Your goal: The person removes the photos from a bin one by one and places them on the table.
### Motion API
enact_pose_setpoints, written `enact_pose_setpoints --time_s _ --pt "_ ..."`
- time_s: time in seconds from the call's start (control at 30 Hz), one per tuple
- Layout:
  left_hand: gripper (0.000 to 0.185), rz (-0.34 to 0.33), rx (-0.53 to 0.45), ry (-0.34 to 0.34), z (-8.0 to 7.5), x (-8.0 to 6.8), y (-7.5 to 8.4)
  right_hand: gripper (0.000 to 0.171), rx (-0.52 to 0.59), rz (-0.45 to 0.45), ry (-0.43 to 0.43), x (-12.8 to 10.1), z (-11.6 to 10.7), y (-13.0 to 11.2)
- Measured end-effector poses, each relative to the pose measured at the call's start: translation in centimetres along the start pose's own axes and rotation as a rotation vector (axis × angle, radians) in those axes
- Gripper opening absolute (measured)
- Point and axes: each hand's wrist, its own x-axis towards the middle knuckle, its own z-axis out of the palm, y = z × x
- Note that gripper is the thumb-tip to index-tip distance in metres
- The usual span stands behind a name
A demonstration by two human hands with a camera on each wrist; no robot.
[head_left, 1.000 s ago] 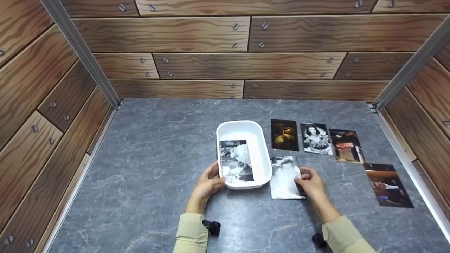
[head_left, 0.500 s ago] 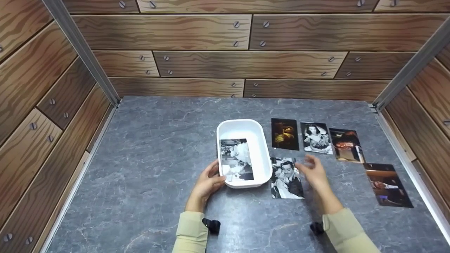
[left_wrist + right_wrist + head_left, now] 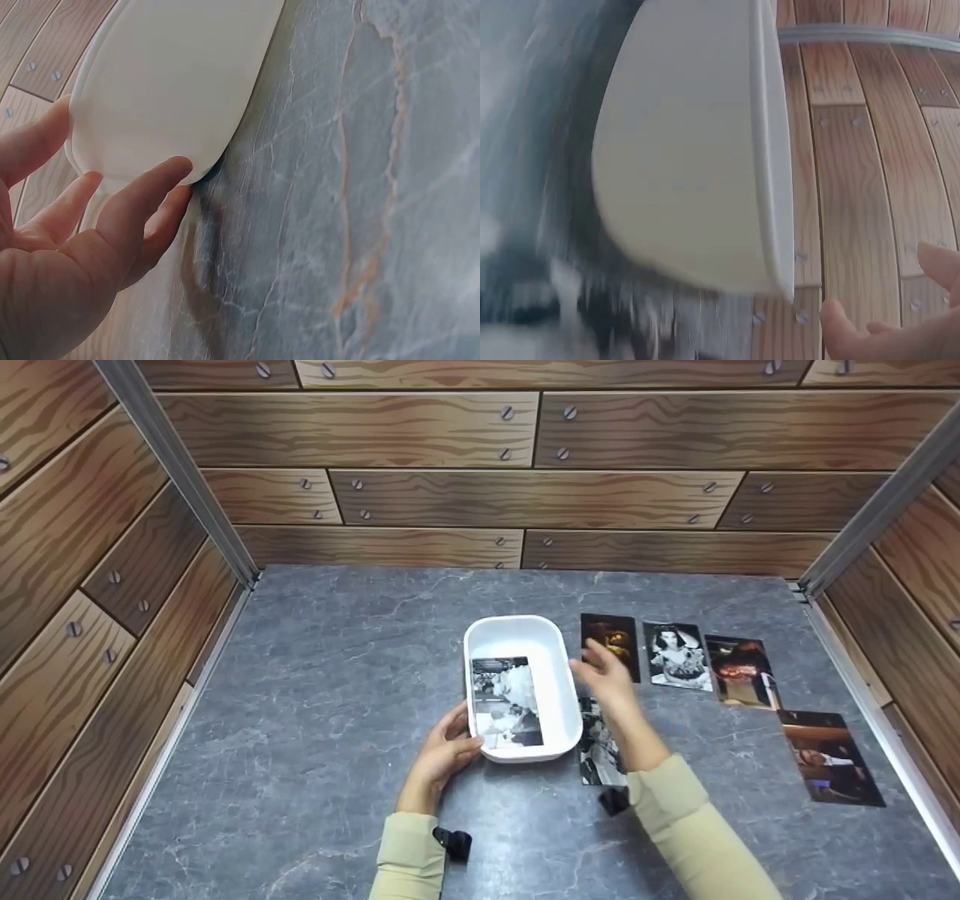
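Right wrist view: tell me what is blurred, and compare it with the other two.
Right wrist view: the marbled table smears into streaks, while the white tray keeps a fairly clean rim. Head view: only the right hand is softly blurred; the photos stay sharp. Left wrist view: crisp, with a dark shadow under the tray beside the left hand.

Both arms in pale khaki long sleeves, bare hands, and a small black camera mount strapped under each wrist.

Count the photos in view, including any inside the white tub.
6: one inside the white tub at; four across the table's right side; one partly under the right forearm. More could be hidden.
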Motion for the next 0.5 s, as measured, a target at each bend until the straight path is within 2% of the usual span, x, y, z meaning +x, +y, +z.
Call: enact_pose_setpoints --time_s 0.13,0.33,0.5 --pt "0.077 0.005 -0.008 -0.002 0.1 0.0 0.0 0.063 0.056 0.054 -0.088 0.1 2.2 0.6" --pt "0.076 0.003 -0.007 0.002 0.1 0.1 -0.1 0.075 -0.074 0.148 -0.179 0.2 4.5 2.2" --pt "0.076 -0.007 0.015 0.010 0.0 0.2 -0.1 0.083 -0.124 0.195 -0.191 0.1 5.8 3.2"
